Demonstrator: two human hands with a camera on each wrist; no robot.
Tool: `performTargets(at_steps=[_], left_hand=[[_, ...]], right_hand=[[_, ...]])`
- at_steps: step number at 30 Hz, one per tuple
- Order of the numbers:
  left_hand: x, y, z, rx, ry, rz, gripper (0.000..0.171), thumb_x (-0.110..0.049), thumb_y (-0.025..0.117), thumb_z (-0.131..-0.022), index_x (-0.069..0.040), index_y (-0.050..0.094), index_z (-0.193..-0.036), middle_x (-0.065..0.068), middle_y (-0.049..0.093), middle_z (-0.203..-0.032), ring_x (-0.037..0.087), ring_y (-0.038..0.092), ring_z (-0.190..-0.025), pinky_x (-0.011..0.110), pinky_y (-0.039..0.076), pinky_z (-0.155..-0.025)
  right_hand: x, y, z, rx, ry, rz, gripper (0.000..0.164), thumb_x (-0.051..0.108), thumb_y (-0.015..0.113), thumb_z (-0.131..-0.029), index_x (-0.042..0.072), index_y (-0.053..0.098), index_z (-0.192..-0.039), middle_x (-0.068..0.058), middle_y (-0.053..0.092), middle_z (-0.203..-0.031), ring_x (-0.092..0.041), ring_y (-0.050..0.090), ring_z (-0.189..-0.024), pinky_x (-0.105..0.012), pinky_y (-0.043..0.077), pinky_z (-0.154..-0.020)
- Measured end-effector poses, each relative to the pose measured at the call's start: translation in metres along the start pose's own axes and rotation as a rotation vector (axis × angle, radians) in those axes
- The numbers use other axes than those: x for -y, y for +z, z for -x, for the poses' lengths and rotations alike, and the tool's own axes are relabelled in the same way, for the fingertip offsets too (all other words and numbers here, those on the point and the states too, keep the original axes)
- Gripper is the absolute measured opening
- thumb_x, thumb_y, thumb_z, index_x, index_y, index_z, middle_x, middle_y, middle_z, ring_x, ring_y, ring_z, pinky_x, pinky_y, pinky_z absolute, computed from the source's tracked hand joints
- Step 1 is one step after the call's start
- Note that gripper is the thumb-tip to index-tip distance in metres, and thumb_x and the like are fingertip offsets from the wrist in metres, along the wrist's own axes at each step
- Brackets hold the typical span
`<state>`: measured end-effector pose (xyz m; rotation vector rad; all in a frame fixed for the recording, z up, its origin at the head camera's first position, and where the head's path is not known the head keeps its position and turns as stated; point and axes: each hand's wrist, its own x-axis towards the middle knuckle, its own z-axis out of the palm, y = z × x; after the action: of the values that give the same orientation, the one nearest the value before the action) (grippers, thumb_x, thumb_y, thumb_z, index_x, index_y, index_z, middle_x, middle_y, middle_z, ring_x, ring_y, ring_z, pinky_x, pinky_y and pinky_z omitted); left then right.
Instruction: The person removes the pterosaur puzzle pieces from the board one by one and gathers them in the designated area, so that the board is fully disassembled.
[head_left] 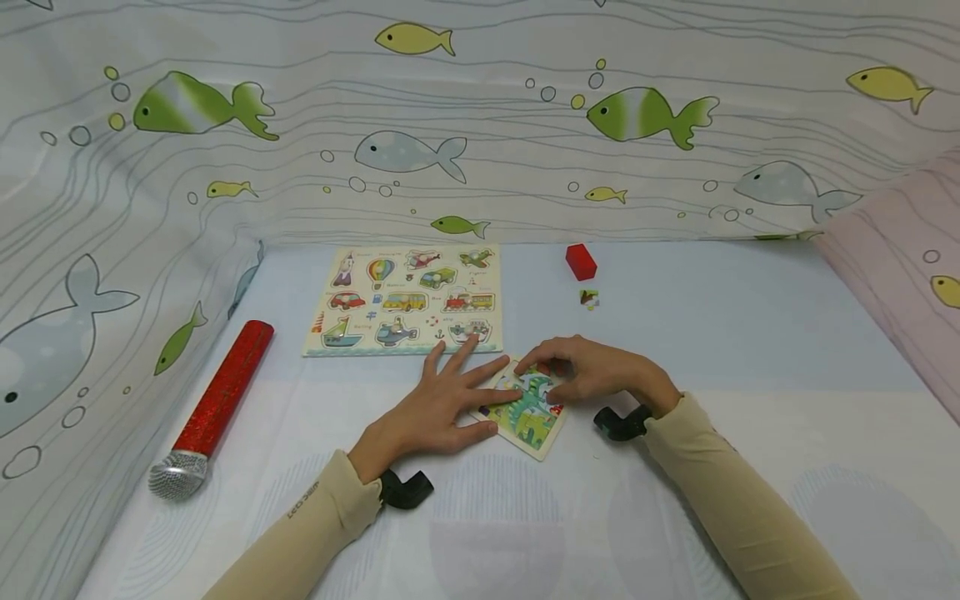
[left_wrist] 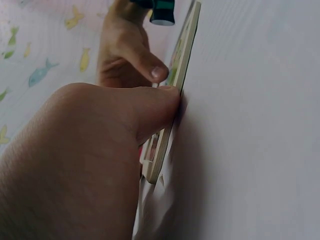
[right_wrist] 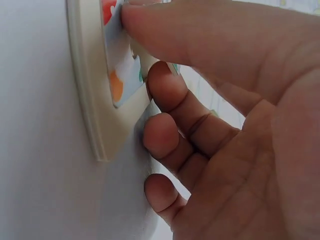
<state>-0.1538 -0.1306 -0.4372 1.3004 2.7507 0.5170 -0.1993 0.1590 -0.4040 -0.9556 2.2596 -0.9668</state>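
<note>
A small wooden jigsaw puzzle [head_left: 532, 429] with a green dinosaur picture lies tilted on the table in front of me. My left hand [head_left: 442, 400] is spread flat, its fingers resting across the puzzle's left side and its thumb at the near-left edge. My right hand [head_left: 600, 371] bends over the puzzle's far right part, thumb and fingertips at its surface. In the right wrist view, a thin green-edged puzzle piece [right_wrist: 174, 69] shows between thumb and fingers, mostly hidden, beside a bare patch of the tray [right_wrist: 120, 125].
A loose puzzle piece [head_left: 588, 298] lies beyond the right hand, with a red block [head_left: 581, 262] behind it. A vehicle peg board [head_left: 405, 304] lies just beyond the left fingertips. A red toy microphone [head_left: 217, 400] lies at the left. Fish-print cloth [head_left: 510, 167] surrounds the table.
</note>
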Motion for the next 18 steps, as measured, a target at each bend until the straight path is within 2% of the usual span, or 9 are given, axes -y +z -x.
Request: performTargets(at_steps=[13, 18], left_hand=[[-0.0005, 0.0001, 0.0005, -0.001, -0.002, -0.005, 0.049, -0.056, 0.05, -0.099, -0.047, 0.05, -0.147, -0.007, 0.029, -0.169, 0.039, 0.001, -0.16, 0.073, 0.001, -0.117], [-0.0006, 0.0001, 0.0008, -0.009, 0.001, -0.003, 0.048, -0.055, 0.05, -0.099, -0.047, 0.051, -0.147, -0.007, 0.03, -0.168, 0.04, 0.003, -0.16, 0.074, 0.002, -0.117]], right_hand=[[0.0019, 0.0007, -0.0021, -0.038, -0.068, 0.023, 0.042, 0.006, 0.077, -0.084, 0.015, 0.071, -0.125, -0.003, 0.061, -0.094, -0.02, 0.053, -0.086, -0.028, 0.047, -0.077], [0.0016, 0.0003, -0.0029, -0.049, -0.061, 0.036, 0.041, 0.007, 0.078, -0.085, 0.014, 0.071, -0.125, -0.002, 0.062, -0.093, -0.019, 0.053, -0.085, -0.028, 0.047, -0.075]])
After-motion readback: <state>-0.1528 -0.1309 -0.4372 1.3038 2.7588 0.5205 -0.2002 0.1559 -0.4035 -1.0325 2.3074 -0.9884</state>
